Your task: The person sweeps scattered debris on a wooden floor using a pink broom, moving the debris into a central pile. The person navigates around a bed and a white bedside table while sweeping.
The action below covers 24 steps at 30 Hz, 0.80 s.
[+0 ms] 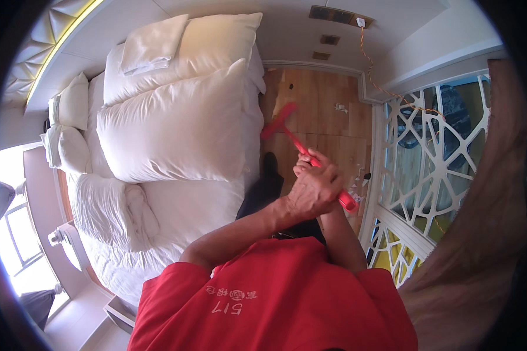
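My left hand (pixel 316 188) closes around the handle of a red long-handled floor tool (pixel 348 202), near its thick upper end. Further down the same handle, the fingers of my right hand (pixel 306 160) wrap it, partly hidden behind my left hand. The tool's T-shaped head (pixel 279 120) is blurred and lies low over the wood floor (pixel 318 92), beside the bed. Whether it is a squeegee or a broom I cannot tell. White paper-like scraps (pixel 355 188) and a small black object (pixel 366 176) lie on the floor to the right of my hands.
On the left, a bed (pixel 193 206) with white bedding bears several pillows (pixel 175 131). A white lattice partition (pixel 443 162) borders the floor on the right. A twisted orange cord (pixel 369 66) hangs from a wall plug. A crumpled scrap (pixel 341 108) and a dark bit (pixel 291 86) lie farther ahead.
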Tool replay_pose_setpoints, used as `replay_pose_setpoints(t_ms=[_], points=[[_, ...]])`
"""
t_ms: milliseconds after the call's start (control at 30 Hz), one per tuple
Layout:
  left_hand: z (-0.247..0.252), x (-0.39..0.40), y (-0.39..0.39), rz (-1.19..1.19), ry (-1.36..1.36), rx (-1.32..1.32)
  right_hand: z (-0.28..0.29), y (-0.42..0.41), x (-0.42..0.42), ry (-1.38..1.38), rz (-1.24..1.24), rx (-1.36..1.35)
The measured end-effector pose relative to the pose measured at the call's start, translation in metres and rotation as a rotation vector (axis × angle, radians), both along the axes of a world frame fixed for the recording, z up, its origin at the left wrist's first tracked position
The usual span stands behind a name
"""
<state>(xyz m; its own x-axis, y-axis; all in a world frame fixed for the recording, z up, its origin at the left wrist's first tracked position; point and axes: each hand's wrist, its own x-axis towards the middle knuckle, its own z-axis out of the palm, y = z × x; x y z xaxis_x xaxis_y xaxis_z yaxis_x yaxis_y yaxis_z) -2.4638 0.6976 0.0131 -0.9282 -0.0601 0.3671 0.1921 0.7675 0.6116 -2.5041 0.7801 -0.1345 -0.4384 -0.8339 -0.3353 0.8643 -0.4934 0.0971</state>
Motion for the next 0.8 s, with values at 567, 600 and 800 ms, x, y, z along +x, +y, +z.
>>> replay_pose_setpoints(t_ms=[567, 600, 800], points=[[0.007, -0.020, -0.067, -0.083, 0.051, 0.244, 0.055, -0.023, -0.045, 0.329, 0.045, 0.466], [0.009, -0.020, -0.070, -0.078, 0.038, 0.229, 0.072, -0.039, -0.051, 0.200, 0.087, 0.500], [0.025, -0.044, -0.088, 0.040, 0.014, 0.090, 0.056, -0.085, -0.096, -0.062, 0.306, 0.358]])
